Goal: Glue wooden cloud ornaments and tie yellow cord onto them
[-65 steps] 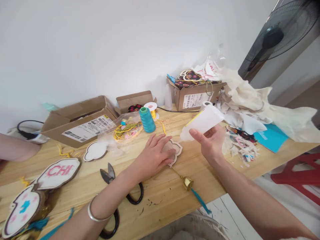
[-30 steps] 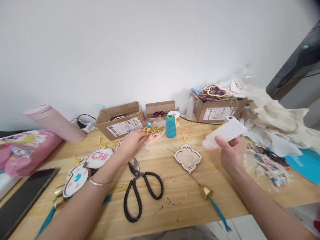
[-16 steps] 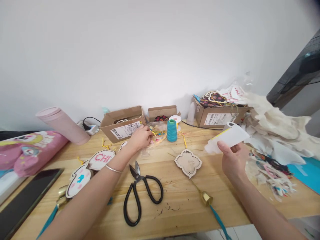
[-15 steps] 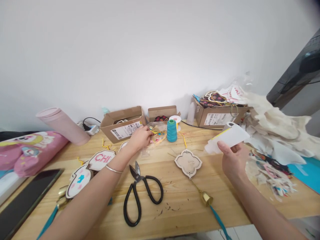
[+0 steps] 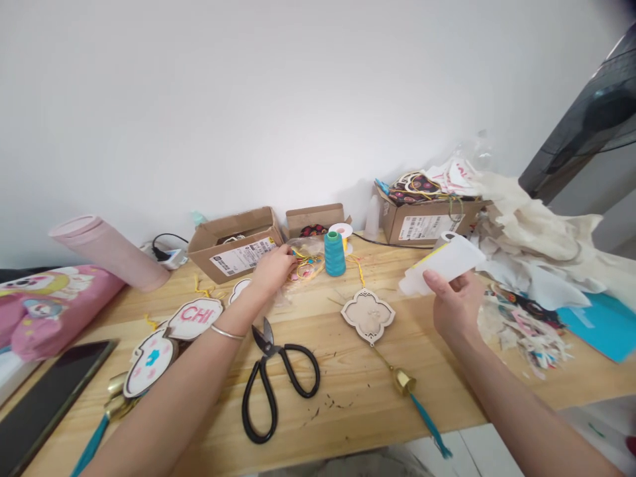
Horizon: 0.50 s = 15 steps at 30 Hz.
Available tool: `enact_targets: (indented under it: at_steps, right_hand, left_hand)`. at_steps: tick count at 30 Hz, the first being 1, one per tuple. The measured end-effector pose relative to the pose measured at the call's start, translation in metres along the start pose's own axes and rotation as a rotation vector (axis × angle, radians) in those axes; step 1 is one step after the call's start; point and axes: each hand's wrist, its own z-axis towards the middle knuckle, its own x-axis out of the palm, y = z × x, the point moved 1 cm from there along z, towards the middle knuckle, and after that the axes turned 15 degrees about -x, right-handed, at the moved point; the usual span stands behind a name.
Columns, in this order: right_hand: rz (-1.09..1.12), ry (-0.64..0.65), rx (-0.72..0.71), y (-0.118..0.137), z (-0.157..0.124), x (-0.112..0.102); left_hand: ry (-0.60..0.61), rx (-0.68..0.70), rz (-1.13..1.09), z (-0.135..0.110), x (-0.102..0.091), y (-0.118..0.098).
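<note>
My right hand (image 5: 457, 301) grips a translucent white bottle (image 5: 442, 265), thumb across its near face and fingers behind, its stepped end tipped down toward my left. My left hand (image 5: 273, 265) has its fingers bunched at the edge of a clear plastic bag (image 5: 309, 266) of yellow cords; I cannot tell whether they pinch anything. Between my hands, nearer to me, a quatrefoil wooden frame (image 5: 368, 317) lies flat on the counter (image 5: 348, 430), small pale blobs on its face, yellow cord at its top. From its bottom point a string runs to a brass bell (image 5: 404, 380) with a teal tassel (image 5: 430, 424). Just right of the bag stands a cone of teal thread (image 5: 334, 255), a white-flanged spool (image 5: 341, 230) behind it. Black-handled scissors (image 5: 269, 351) lie below my left hand, blades apart. Left of that forearm is a plaque lettered "CHI" (image 5: 195, 318). A cardboard box (image 5: 233, 262) sits just behind my left hand; beyond my right are cream cloth (image 5: 536, 218) and, closer, a heap of fabric scraps (image 5: 534, 338).
</note>
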Motion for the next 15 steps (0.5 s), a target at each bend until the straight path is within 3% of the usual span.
enact_targets:
  at_steps: [8, 15]
  right_hand:
    - [0.030, 0.003, -0.014, 0.003, -0.001, 0.001]
    - [0.065, 0.030, -0.025, 0.004, -0.002, 0.002]
  left_hand:
    - [0.000, 0.040, 0.161, 0.002, 0.003, -0.008]
    - [0.011, 0.042, 0.193, 0.000, -0.011, -0.023]
